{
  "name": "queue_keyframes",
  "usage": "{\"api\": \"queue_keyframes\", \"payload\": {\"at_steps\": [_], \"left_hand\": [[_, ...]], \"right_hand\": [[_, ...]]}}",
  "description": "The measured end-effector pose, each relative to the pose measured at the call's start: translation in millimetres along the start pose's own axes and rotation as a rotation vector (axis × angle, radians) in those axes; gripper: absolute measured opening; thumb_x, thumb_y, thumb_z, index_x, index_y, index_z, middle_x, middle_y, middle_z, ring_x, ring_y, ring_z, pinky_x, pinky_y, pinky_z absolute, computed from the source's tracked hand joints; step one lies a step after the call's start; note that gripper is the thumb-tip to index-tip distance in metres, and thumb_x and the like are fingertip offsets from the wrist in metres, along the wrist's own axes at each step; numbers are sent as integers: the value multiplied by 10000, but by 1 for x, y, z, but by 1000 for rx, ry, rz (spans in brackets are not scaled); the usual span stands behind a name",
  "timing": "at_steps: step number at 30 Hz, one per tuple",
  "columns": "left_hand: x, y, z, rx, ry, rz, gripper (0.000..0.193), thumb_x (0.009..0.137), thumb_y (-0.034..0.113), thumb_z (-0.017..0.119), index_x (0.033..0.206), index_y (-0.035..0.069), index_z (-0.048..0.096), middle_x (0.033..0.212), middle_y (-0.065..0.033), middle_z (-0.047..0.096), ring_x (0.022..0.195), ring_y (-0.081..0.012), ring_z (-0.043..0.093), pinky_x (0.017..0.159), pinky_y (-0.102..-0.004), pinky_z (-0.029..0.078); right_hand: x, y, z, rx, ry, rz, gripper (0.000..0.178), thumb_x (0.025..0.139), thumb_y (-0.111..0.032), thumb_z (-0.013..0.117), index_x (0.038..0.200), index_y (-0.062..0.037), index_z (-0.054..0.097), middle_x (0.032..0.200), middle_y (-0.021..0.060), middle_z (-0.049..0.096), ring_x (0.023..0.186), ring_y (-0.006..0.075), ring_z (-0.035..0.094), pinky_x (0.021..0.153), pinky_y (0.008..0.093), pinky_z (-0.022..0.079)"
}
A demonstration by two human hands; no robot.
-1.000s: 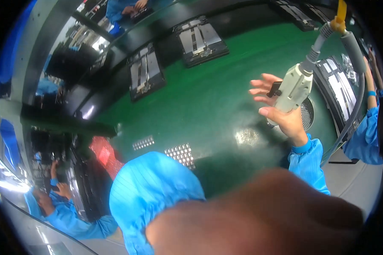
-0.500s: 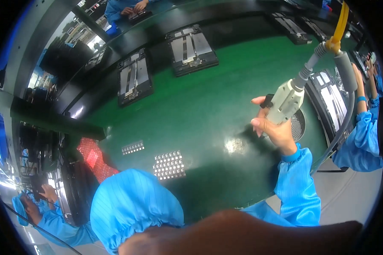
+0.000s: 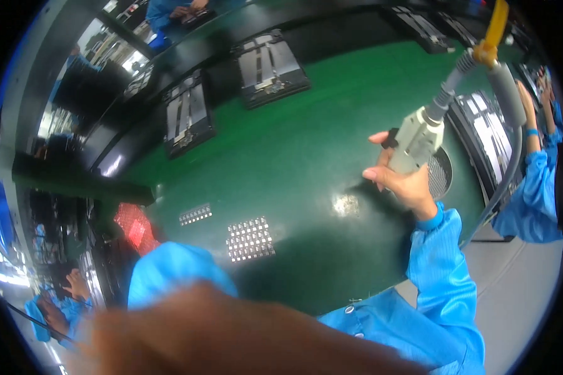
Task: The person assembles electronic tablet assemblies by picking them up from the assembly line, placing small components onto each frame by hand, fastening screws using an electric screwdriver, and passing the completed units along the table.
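A: Grip status?
B: On my feed the right hand [image 3: 408, 182] is clamped on the pale hanging power tool [image 3: 420, 132], fingers round its lower body, one fingertip beside the black lever [image 3: 391, 139].
A: Other one?
B: Left hand [image 3: 231, 328], I think: blurred, close to the lens. Can't tell its fingers.
A: Around the grip?
B: Mesh cup [image 3: 441, 175] just right of the fingers. Grid of small metallic parts [image 3: 250, 239] well left of them, red bubble wrap [image 3: 136, 228] farther left, opened tablet-like devices [image 3: 270, 67] up-left.
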State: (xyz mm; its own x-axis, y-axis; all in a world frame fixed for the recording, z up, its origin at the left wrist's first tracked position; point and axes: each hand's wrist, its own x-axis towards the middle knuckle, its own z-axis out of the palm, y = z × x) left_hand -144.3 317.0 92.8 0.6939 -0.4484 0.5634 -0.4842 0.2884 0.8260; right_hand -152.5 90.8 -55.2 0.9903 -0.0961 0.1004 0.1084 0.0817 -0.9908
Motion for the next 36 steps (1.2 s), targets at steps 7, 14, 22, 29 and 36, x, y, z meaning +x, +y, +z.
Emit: {"api": "queue_keyframes", "payload": {"at_steps": [7, 14, 22, 29, 36], "left_hand": [[40, -82, -32, 937, -296, -60, 310, 676, 13, 658, 983, -10, 620, 935, -172, 647, 868, -274, 642, 777, -333, 507], [40, -221, -114, 1711, -576, -331, 711, 617, -72, 551, 1298, -1, 358, 1348, -201, 353, 1282, -338, 303, 1014, -490, 310], [63, -239, -132, 1547, -412, -82, 498, 613, -40, 564, 1101, 55, 553, 1078, -198, 569, 946, -394, 552, 800, -420, 463], [36, -170, -46, 1461, -240, 107, 481, 582, 26, 601, 1061, -12, 576, 987, -219, 609, 898, -375, 590, 809, -407, 469], [-60, -84, -23, 1394, -366, 197, 507, 635, 47, 547, 1126, -75, 522, 1140, -246, 551, 1088, -407, 518, 957, -492, 366]], "right_hand": [[-1, -1, -16, 36, 2, 9, 343, 688, -26, 725, 997, -22, 577, 649, -29, 515, 589, 32, 464, 555, 227, 405], [-1, 13, -7, 93, -56, -197, 395, 710, -59, 737, 1066, -55, 566, 949, 24, 586, 777, 72, 547, 664, 236, 461], [7, 10, -10, -89, -55, -313, 250, 665, -84, 683, 859, -13, 543, 757, 152, 603, 717, 314, 622, 618, 364, 478], [3, 18, -9, -158, 85, -381, 312, 656, -73, 688, 933, 4, 566, 791, 172, 605, 734, 330, 614, 636, 360, 480], [-3, -17, 5, -31, 157, -452, 424, 632, -76, 710, 1021, 13, 567, 888, 160, 615, 856, 251, 599, 766, 340, 463]]}}
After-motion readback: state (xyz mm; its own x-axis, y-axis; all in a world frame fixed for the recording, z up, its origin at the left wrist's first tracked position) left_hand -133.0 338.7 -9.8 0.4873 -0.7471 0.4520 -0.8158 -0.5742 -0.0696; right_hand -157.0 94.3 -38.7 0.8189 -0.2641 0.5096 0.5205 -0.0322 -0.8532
